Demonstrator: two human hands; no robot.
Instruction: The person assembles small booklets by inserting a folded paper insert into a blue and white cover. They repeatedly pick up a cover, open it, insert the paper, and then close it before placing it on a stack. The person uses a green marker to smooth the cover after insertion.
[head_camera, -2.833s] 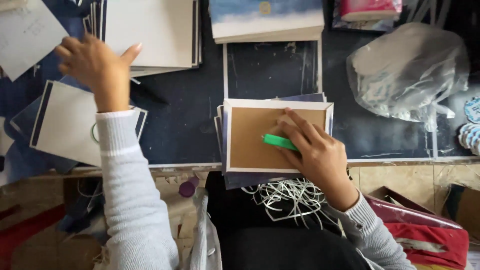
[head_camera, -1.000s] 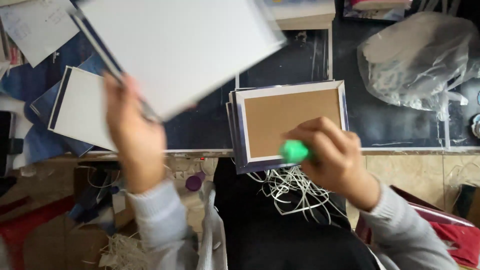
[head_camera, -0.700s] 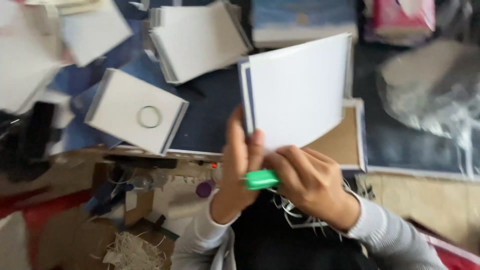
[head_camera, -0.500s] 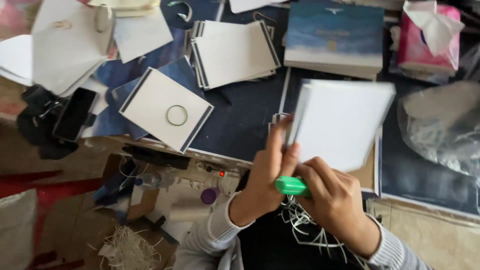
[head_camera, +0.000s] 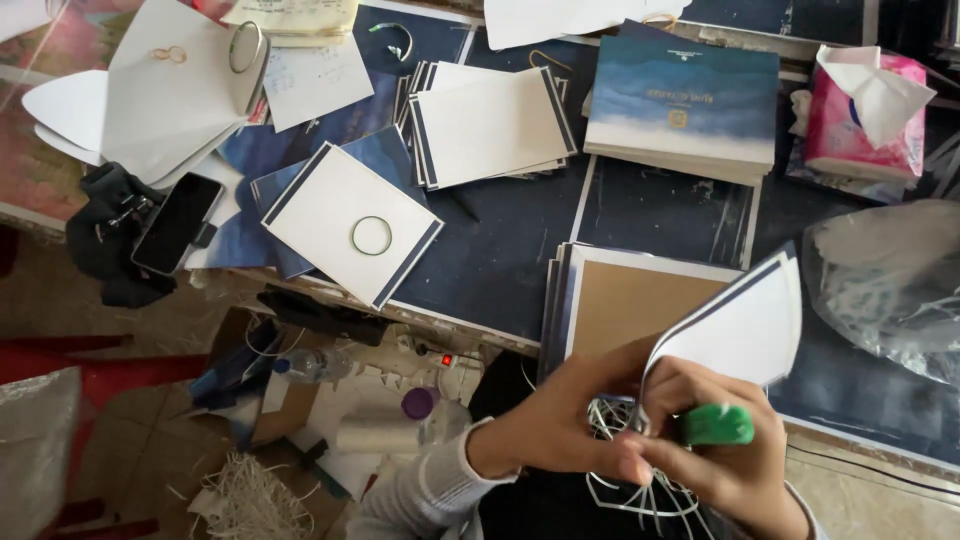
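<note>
One phone (head_camera: 177, 222), one tissue pack (head_camera: 866, 118), one green tool (head_camera: 716, 425), one blue box (head_camera: 683, 93), two hands.

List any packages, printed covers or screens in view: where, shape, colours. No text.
Tissue pack: top right of the table, soft pink block, white tissue sticking up.
Blue booklets: stack at top centre-right, rectangular, dark blue fading to white.
Phone: left table edge on dark cloth, black screen, off.
Clear plastic bag: right side, crumpled.
White card: dark-edged, bent, held by the left hand; the right hand holds a green tool.
</note>
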